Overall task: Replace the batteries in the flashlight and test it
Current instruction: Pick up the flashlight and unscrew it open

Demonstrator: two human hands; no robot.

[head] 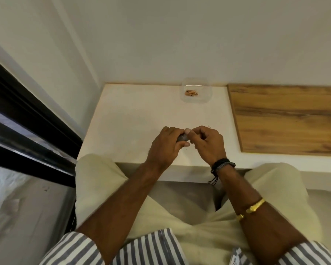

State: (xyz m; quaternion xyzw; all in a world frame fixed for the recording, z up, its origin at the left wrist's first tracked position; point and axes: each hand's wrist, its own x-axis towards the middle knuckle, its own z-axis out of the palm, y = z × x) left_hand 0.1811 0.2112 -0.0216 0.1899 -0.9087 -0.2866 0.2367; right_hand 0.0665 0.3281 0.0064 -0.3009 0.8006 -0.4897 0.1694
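Note:
A small dark grey flashlight (pixel 182 138) is held just above the white table (pixel 132 119), mostly hidden by fingers. My left hand (pixel 165 145) wraps around its body. My right hand (pixel 206 144) pinches its right end with thumb and fingertips; what sits between those fingers is hidden. Copper-coloured batteries (pixel 191 93) lie in a clear plastic container (pixel 197 90) at the table's far edge, well beyond both hands.
A wooden panel (pixel 287 119) lies on the right of the table. A white wall rises behind. A black window frame (pixel 27 119) runs along the left. My knees in pale trousers press against the table's front edge.

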